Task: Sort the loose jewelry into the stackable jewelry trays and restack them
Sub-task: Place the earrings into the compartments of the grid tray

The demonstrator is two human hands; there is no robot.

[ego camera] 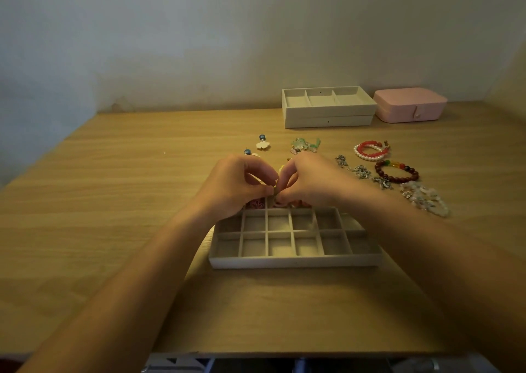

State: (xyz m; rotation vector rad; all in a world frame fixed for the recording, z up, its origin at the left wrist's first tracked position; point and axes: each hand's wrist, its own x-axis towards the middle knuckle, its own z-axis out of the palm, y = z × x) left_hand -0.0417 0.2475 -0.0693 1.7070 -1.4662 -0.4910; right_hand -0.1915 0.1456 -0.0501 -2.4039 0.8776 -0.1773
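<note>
The grid tray [296, 247] sits mid-frame below my left hand [242, 184] and right hand [307, 182], fingertips pinched together on something small, perhaps an earring.

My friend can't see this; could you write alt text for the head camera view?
Two hands, left hand and right hand, pinch something small over a divided tray on a wooden table. Bracelets lie to the right; stacked trays sit behind.
</note>
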